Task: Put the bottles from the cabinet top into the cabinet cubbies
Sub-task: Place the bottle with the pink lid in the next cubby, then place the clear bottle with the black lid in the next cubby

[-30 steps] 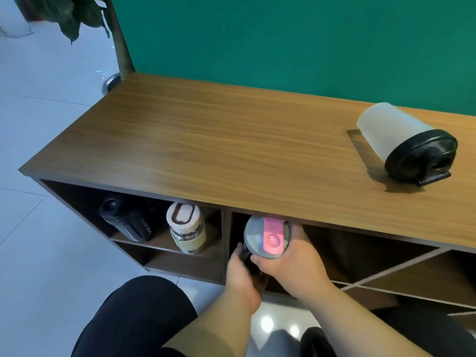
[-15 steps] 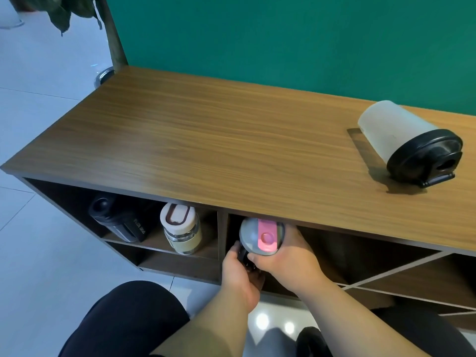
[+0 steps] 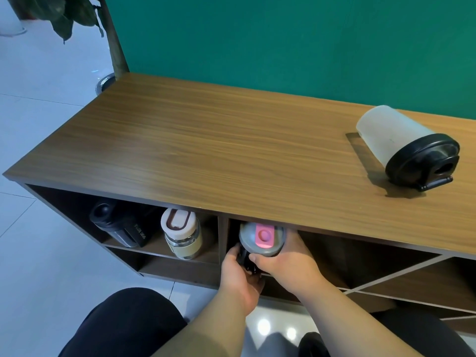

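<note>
Head view: since a second ago we push the pink-lid bottle (image 3: 261, 238) deeper into the middle cubby (image 3: 334, 251), left hand (image 3: 238, 276) gripping its dark body, right hand (image 3: 286, 264) clasping the lid, so only the white bottle (image 3: 394, 136) remains on the cabinet top (image 3: 206, 150).

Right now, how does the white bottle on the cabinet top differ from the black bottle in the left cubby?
The white bottle sits on the cabinet top; the black bottle is already in the left cubby. The white bottle has a pale frosted body with a black lid; the black bottle is dark all over, with white lettering. The white bottle looks wider. Neither is touched by a hand.
</note>
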